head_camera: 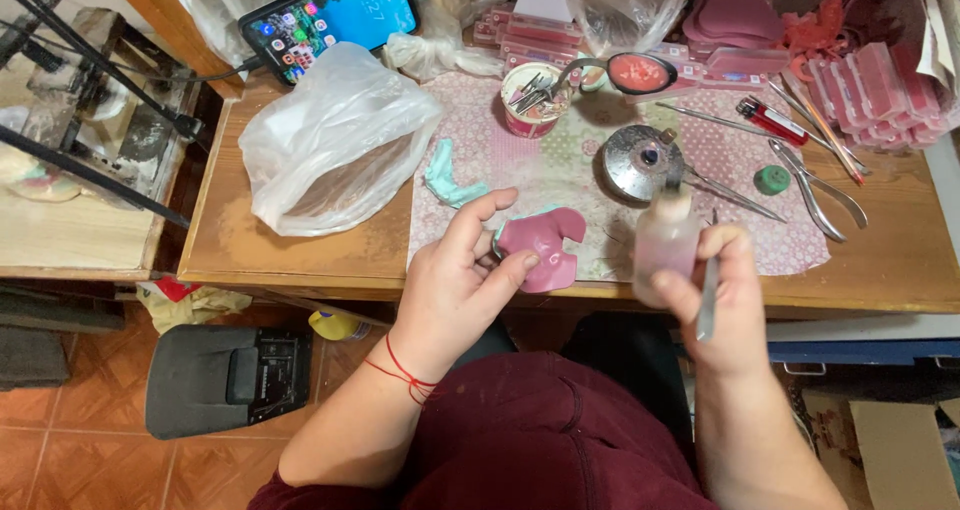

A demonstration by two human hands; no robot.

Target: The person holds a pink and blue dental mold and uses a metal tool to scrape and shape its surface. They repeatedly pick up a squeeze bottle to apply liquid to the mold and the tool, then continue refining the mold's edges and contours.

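Pinched between thumb and fingertips, a pink dental plate (541, 247) sits in the left hand (462, 285), held just over the near edge of the wooden table (260, 250); the plate is a glossy, curved pink piece with lobed ends and a pale teal rim showing along its top. Fingers of the right hand (728, 295) are wrapped around a small translucent bottle (663, 245), blurred, and a thin metal tool (709, 288) is clamped against the same palm, pointing down. Largest on the table is a crumpled white plastic bag (335, 140) at the left, something brownish showing through it, though I cannot tell what. A pink flowered mat (560, 160) covers the middle of the table. Behind the bag a smartphone (330, 15) leans with its screen lit. On the mat stands a round metal dish (640, 162), and beyond it a small pink cup (532, 100) holding several metal instruments. A teal wax-like piece (445, 178) lies on the mat just left of the plate. To the right lie pliers (815, 190), a red lighter (770, 120) and a small green cap (771, 179). Stacks of pink trays (870, 90) crowd the far right corner.
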